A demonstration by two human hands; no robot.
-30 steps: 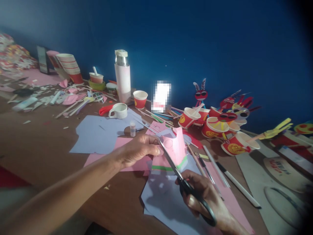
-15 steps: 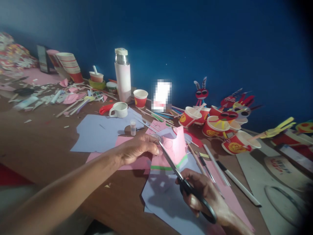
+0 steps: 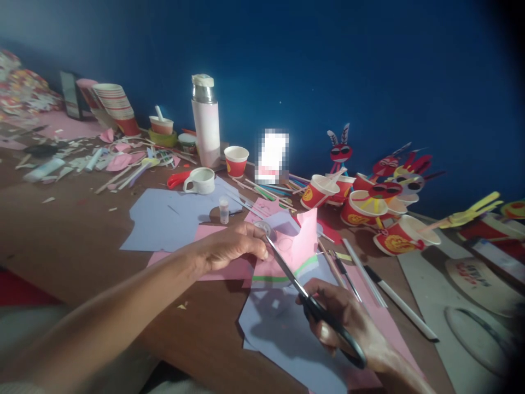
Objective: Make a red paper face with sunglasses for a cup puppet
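Observation:
My left hand (image 3: 229,246) pinches the left part of a piece of pink paper (image 3: 302,238) between thumb and fingers. Drawn circles show on this paper, a green stripe runs along its lower edge, and its right side curls up. My right hand (image 3: 356,328) grips scissors (image 3: 328,320) with black handles. Their blades look closed together and cross the pink paper, the tip beside my left thumb and fingers. Whether the blades bite into the paper I cannot tell. Beneath the hands lie sheets of bluish paper (image 3: 279,334) and pink paper.
Behind the hands stand a white flask (image 3: 207,128), a red paper cup (image 3: 237,162) and a white mug (image 3: 200,181). Decorated red cups (image 3: 363,210) crowd the right. A marker (image 3: 404,306) lies right of my right hand. Paper scraps (image 3: 118,161) litter the left, near stacked cups (image 3: 117,106).
The pink paper's right side has swung a little to the right and spread away from the blades. Both hands keep nearly the same place and hold. The view has tipped slightly.

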